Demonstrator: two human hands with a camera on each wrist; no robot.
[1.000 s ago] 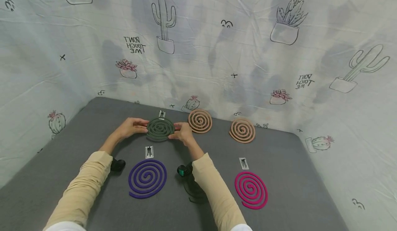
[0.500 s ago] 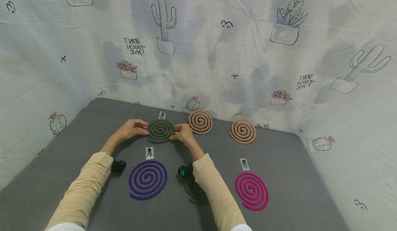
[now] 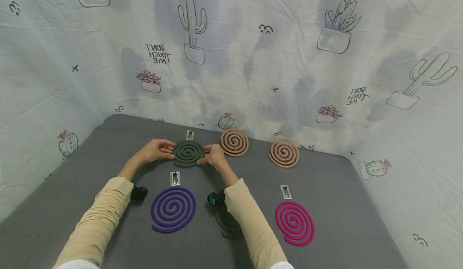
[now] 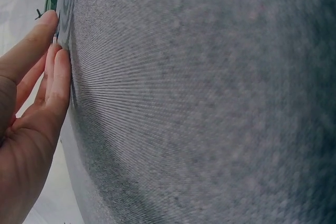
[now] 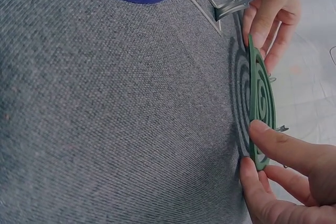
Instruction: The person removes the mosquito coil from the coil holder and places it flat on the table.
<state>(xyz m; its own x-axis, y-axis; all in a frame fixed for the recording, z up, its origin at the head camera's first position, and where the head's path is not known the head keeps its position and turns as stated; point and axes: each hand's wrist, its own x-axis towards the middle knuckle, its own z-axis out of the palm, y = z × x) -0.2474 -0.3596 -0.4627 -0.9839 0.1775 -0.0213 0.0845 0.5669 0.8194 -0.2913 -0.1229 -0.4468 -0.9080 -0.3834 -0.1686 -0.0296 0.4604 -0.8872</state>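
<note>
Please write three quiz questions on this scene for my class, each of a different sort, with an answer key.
1. Multiple choice: which coil do the left hand and right hand hold between them?
A) pink
B) green
C) purple

2. True or false: in the head view, the pink coil lies to the left of the purple coil.

3. Count: how many tan coils lie toward the back of the table?

Key:
1. B, a green coil.
2. False: the pink coil lies to the right of the purple coil.
3. Two.
</note>
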